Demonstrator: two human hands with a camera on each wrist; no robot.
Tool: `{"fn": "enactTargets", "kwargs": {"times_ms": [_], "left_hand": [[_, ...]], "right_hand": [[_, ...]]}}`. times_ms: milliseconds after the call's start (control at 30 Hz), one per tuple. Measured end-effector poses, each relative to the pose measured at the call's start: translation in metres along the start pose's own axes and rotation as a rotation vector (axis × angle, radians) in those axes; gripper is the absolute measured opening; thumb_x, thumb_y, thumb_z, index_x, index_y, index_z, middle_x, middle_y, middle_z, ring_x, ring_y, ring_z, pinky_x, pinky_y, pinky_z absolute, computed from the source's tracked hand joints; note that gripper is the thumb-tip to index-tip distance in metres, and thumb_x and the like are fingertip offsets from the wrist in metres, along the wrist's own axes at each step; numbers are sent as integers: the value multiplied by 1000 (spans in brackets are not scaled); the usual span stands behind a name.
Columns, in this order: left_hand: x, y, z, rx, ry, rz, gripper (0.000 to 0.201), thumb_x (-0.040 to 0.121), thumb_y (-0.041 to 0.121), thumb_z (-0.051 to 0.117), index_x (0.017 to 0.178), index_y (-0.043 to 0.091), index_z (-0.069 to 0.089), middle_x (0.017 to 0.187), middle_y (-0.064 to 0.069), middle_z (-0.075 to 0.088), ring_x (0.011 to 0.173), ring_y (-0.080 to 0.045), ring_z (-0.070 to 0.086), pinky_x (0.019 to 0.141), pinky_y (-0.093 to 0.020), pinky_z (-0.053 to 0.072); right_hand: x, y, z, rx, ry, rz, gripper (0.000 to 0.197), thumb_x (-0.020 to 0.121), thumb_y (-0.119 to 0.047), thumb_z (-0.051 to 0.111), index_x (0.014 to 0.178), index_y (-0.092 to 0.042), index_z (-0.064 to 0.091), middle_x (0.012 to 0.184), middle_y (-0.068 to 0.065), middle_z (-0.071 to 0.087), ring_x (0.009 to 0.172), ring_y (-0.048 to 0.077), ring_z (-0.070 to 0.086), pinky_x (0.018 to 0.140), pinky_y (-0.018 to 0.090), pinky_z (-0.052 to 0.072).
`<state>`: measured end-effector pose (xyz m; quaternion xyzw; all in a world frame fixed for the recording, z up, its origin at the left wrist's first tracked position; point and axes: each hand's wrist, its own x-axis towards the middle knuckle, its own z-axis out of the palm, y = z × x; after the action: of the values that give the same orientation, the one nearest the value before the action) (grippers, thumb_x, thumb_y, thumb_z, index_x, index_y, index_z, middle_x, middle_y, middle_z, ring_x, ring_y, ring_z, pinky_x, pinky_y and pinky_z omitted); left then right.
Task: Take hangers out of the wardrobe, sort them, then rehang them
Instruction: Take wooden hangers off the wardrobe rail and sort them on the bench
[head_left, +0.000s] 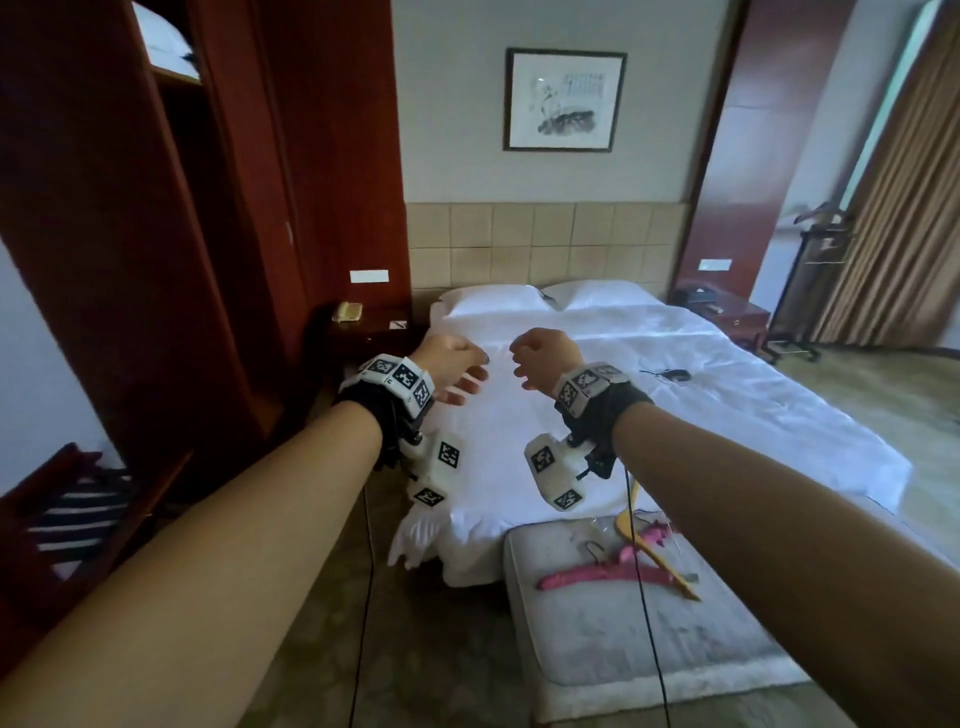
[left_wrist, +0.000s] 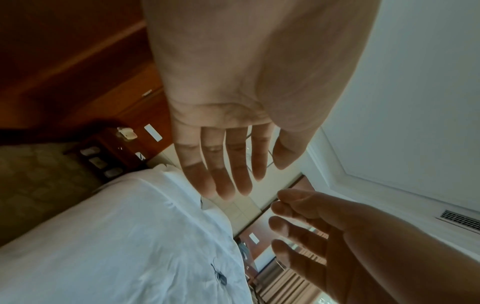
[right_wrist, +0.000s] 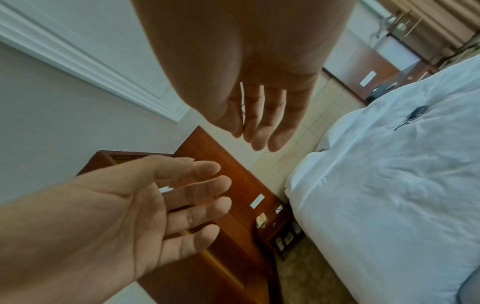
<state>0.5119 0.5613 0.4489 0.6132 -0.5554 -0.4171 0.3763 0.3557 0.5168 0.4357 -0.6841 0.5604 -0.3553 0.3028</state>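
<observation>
Two hangers (head_left: 621, 564) lie on the bench, well below both hands' relaxed, empty fingers (left_wrist: 226, 170).

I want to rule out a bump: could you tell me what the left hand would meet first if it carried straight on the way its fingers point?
Probably nothing at once: the left hand points over the white-sheeted bed toward the white pillows, though depth is unclear.

A white bed (head_left: 649, 395) fills the centre, two pillows (head_left: 545, 297) at its 12 o'clock end. A framed picture (head_left: 565, 100) hangs above. At 9 o'clock stands a nightstand (head_left: 366, 332) bearing a phone (head_left: 347, 311). Curtains (head_left: 893, 218) hang at 3 o'clock. A grey cushion (head_left: 623, 639) lies at 6 o'clock.
</observation>
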Motion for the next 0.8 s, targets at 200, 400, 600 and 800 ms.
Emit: {"fn": "enactTargets", "kwargs": {"times_ms": [200,400,600,800], "left_hand": [[71,-2,60,-16,-142,-52,13,96,22,54,94,13,63,89,-6,68,77,-21,63,73,-33,53],[127,-3,131,2,-279,-101,17,95,21,57,104,8,64,94,-9,69,81,-25,64,81,-38,54],[179,-14,218,-60,-332,-154,15,94,22,58,100,9,64,94,-9,70,82,-25,66,76,-35,55],[228,-43,318,-197,-370,-392,10,92,17,61,97,8,63,92,-8,69,81,-25,65,72,-37,56]], "right_hand": [[32,65,-39,-22,93,128,21,91,-16,48,79,-20,65,93,12,72,87,32,70,77,50,59],[52,135,-83,31,142,271,22,91,-13,47,80,-14,65,93,17,72,81,33,69,77,49,59],[71,222,-126,54,164,392,26,92,-10,48,103,2,68,101,20,71,88,33,70,82,49,58],[95,346,-166,153,102,527,18,94,-6,48,94,-7,66,94,20,68,76,30,64,65,37,56]]}}
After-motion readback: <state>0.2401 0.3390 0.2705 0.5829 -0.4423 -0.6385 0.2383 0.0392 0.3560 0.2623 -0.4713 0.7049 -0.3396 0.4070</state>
